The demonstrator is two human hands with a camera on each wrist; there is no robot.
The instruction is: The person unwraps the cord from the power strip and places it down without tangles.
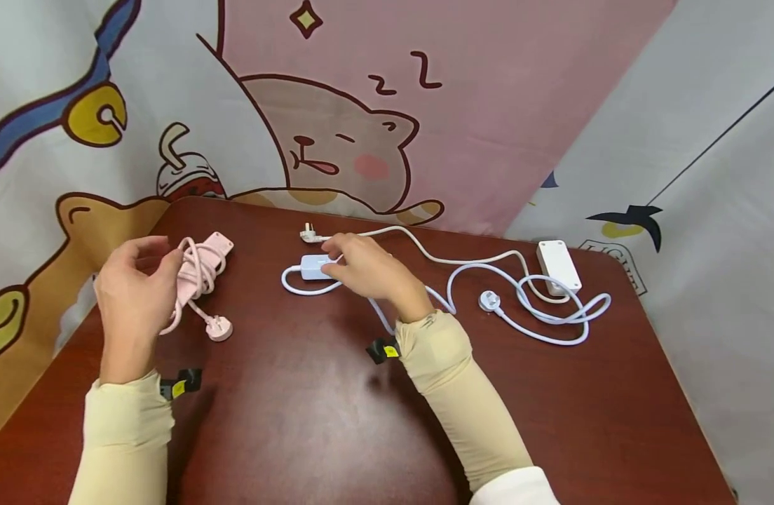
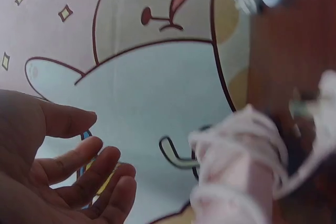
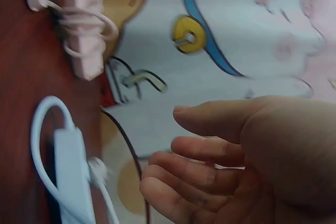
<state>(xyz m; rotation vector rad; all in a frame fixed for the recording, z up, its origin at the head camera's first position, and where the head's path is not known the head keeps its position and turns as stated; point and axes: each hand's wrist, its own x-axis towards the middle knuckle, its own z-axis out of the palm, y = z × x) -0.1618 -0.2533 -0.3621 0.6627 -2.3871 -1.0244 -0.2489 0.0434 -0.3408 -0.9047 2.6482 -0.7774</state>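
A pink power strip [image 1: 220, 243] lies at the left of the table with its pink cord [image 1: 200, 270] wound round it; its round plug [image 1: 219, 328] rests nearby. My left hand [image 1: 134, 291] hovers beside this strip, fingers loosely bent; the left wrist view shows the hand apart from it and holding nothing. Over a light blue power strip [image 1: 315, 267] is my right hand [image 1: 374, 270], which hides part of it. In the right wrist view, the right hand's fingers [image 3: 178, 182] are relaxed, with nothing between them and the thumb.
A white power strip [image 1: 559, 265] lies at the back right, its white cord [image 1: 437, 258] running to a plug [image 1: 308, 234] at the back. The blue cord [image 1: 551, 341] lies in loose loops at the right, with its plug [image 1: 489, 301]. A cartoon curtain [image 1: 488, 105] borders the table [image 1: 286, 407].
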